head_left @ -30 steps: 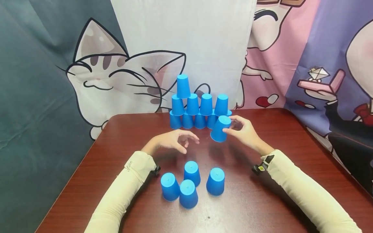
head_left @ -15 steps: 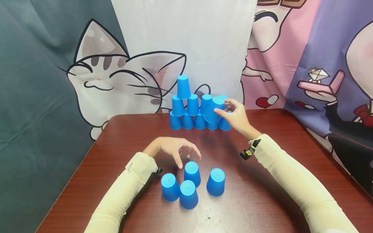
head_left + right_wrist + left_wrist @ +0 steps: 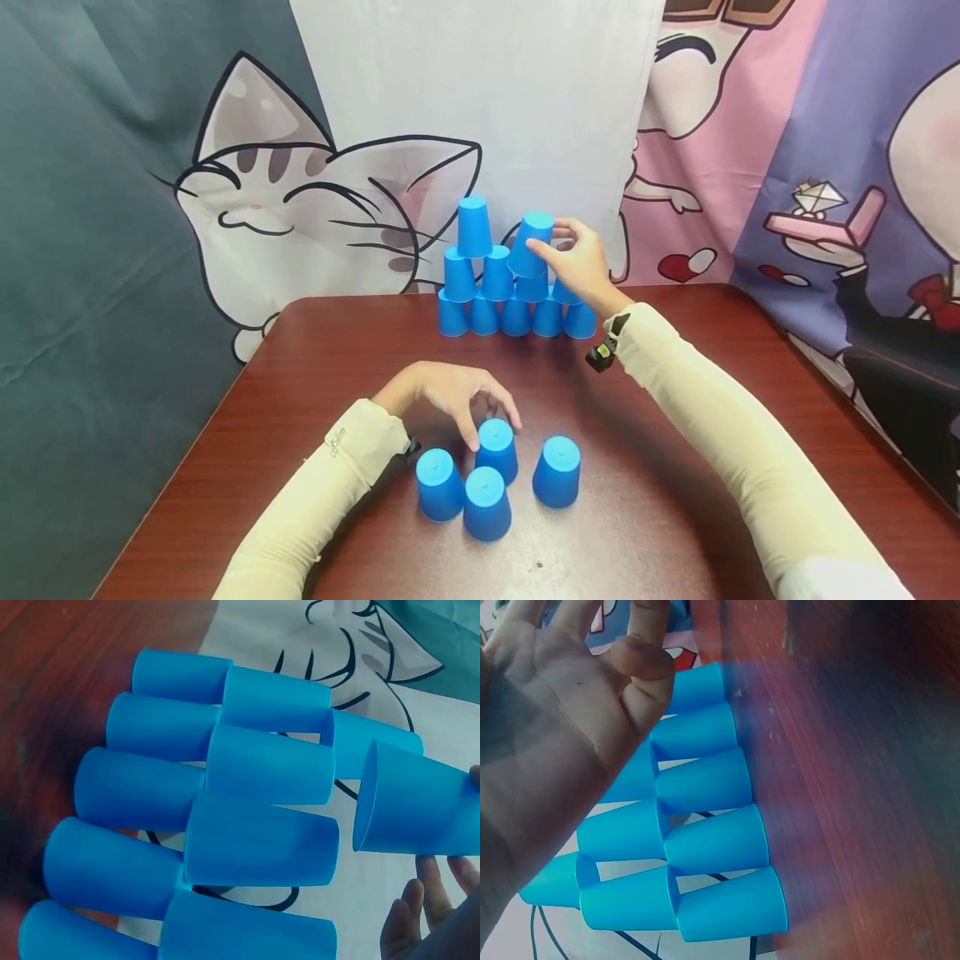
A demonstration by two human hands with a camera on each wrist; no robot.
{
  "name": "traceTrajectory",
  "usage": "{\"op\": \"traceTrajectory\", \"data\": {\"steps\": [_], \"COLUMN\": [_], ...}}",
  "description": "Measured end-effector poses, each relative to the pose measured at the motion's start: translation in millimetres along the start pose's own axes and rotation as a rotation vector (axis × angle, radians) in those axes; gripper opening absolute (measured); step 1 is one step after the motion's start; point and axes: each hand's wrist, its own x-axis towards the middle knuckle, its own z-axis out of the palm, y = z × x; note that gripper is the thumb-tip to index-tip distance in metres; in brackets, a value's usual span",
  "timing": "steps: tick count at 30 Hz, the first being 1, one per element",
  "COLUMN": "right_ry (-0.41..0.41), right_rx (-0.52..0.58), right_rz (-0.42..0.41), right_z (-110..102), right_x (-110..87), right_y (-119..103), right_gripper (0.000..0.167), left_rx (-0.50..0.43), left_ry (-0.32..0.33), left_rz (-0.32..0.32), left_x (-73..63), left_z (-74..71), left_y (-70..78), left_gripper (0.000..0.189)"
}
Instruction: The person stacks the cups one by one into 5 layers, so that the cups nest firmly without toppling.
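Note:
My right hand (image 3: 581,258) holds a blue cup (image 3: 532,242) upside down, thumb on the near side and fingers behind. In the right wrist view that held cup (image 3: 420,802) is apart from the second-row cup (image 3: 262,840). A blue cup (image 3: 473,227) tops the left of the stack, over a second row and a bottom row of several cups (image 3: 515,317). My left hand (image 3: 457,396) hangs over a loose upturned cup (image 3: 497,458), thumb at its left and fingers at its right; contact is unclear. The left wrist view shows the palm (image 3: 555,712) with nothing in it.
Three more upturned cups stand near the front: a left cup (image 3: 439,487), a front cup (image 3: 487,507) and a right cup (image 3: 557,473). They rest on a reddish-brown table (image 3: 360,333). A printed cloth (image 3: 562,100) hangs close behind the stack.
My right hand has carried its cup up and left, from before the stack to above its second row. My left hand has come down and nearer, over the rear loose cup.

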Motion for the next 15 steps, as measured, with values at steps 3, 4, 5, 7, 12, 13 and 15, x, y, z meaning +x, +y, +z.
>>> {"op": "traceTrajectory", "data": {"steps": [3,4,5,7,12,13,15], "right_ry": [-0.004,-0.007,-0.009,-0.014,-0.026,-0.029,-0.031], "right_rx": [-0.014,-0.016,-0.018,-0.019,-0.017,-0.016,-0.016], "right_rz": [0.014,0.018,0.022,0.018,0.015,0.018,0.023], "right_z": [5.1,6.6,7.9,10.6,15.9,16.8,18.5], "right_x": [10.3,14.0,17.5,23.9,34.0,35.4,37.8], "right_y": [-1.9,-2.3,-2.7,-3.6,-5.2,-5.3,-5.2], "right_gripper": [0.072,0.072,0.072,0.070,0.066,0.066,0.066], "left_rx": [-0.023,-0.032,-0.037,-0.033,-0.013,-0.011,-0.010], "left_ry": [0.001,0.002,0.005,0.013,0.039,0.044,0.054], "left_rz": [-0.015,-0.017,-0.020,-0.025,-0.035,-0.037,-0.041], "left_x": [-0.3,-0.7,-1.1,-1.7,-2.3,-2.3,-2.5], "left_z": [1.3,1.7,2.1,2.5,2.8,2.9,3.4], "left_y": [-1.2,-1.3,-1.3,-1.5,-1.7,-1.9,-2.4], "left_gripper": [0.059,0.058,0.058,0.057,0.056,0.056,0.056]}}
